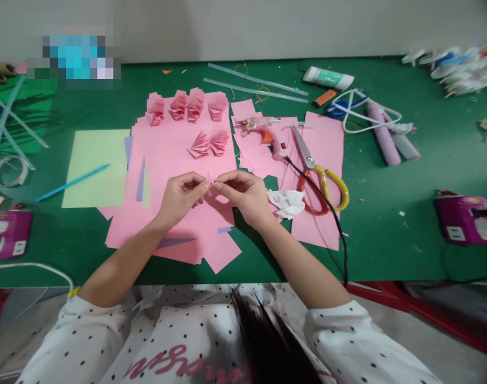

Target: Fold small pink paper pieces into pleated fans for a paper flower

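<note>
Head view shows a green table (387, 213); on it, pink sheets (163, 152), with scissors (311, 162) at right; over the sheets, the left hand (181, 194) and right hand (247, 200); beyond them, pleated pink pieces (199, 146); smallest, a pink paper piece (210, 177) pinched between both hands' thumbs and fingertips.

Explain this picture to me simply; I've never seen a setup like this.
There's no machine: a person works with a bare left hand and right hand. One camera, worn on the head, looks forward and down, so you see roughly what the wearer sees. The fingertips of both hands pinch a small pink piece, partly hidden. On the green table lie pink paper, folded fans, a glue gun, scissors and a blue pencil.
</note>
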Demonstrator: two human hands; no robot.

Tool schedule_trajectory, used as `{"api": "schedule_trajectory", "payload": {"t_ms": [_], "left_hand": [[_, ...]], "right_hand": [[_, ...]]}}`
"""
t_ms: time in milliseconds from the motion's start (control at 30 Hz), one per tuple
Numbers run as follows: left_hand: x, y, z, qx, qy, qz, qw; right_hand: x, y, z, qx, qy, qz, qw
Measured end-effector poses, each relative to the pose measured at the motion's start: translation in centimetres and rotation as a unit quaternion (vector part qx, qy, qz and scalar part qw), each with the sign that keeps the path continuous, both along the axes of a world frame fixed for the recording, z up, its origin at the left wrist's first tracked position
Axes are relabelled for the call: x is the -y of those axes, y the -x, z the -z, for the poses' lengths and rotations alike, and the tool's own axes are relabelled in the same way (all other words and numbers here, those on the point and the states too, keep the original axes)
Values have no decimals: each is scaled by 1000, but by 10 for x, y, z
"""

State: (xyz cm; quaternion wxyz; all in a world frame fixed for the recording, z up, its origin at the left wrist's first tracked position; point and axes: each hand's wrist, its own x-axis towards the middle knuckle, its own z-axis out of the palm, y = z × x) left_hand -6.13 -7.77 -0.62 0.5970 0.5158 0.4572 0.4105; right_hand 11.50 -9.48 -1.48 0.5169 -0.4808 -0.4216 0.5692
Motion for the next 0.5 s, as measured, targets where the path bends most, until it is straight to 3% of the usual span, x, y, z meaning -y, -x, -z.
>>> {"api": "schedule_trajectory", "payload": {"t_ms": [500], "left_hand": [[-2, 0, -1, -33, -23, 46, 998]], "right_hand": [[-2, -2, 1, 7, 12, 6, 1000]]}}
